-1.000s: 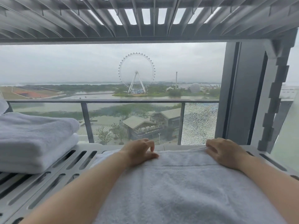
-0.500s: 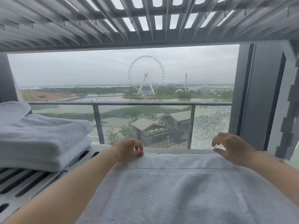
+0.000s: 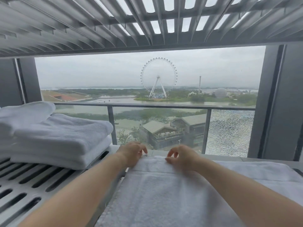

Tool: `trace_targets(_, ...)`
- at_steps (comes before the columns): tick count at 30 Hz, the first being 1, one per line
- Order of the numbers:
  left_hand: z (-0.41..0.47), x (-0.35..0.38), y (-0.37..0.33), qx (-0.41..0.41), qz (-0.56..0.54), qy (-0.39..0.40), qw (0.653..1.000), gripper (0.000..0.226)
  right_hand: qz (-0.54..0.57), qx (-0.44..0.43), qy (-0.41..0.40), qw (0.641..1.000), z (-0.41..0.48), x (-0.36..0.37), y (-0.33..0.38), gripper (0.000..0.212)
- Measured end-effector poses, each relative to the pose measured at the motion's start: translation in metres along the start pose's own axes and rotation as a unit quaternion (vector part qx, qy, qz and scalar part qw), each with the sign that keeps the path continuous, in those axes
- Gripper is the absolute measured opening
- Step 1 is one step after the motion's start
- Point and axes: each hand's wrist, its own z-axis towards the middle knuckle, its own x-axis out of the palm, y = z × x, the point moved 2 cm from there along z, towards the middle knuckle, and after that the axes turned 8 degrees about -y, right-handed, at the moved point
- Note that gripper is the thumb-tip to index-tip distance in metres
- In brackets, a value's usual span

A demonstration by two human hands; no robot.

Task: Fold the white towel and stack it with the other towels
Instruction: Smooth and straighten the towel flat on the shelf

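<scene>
Pinching far hem of white towel [image 3: 155,194] with left hand [image 3: 132,153] and right hand [image 3: 182,157], close together. Spread flat on slatted rack [image 3: 24,185], just right of towel stack [image 3: 60,138]. Mid-fold; next likely drawing hem back over itself, keeping edges aligned.

Legible markings: none confirmed on inspection.
A small label [image 3: 149,155] at the far edge of the white towel [image 3: 164,194] carries a line of dark print, too small to read. A sign [image 3: 171,136] on the front of the building [image 3: 157,126] outside shows a row of pale characters, too blurred to make out.
</scene>
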Motion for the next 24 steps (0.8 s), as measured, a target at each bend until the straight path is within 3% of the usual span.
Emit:
trace_targets(4,0.001,0.002,0.008,-0.045,-0.016,-0.001,0.999,0.019,0.021,0.033,0.018,0.999,0.007,0.015,0.02,0.028)
trace_targets(10,-0.003,0.006,0.023,-0.072,-0.127,-0.024,0.989,0.011,0.03,0.06,-0.008,0.998,0.018,0.035,0.051,0.029)
trace_targets(16,-0.009,0.008,0.04,-0.074,-0.241,-0.071,0.965,0.005,0.069,0.032,-0.036,0.996,0.019,0.037,0.051,0.015)
trace_targets(21,-0.012,0.009,0.039,-0.091,-0.282,-0.068,0.953,0.013,0.076,0.009,-0.117,0.99,0.012,0.035,0.045,0.013)
trace_targets(24,-0.014,0.008,0.037,-0.109,-0.304,-0.058,0.945,0.034,0.087,-0.002,-0.149,0.985,0.009,0.039,0.046,0.011)
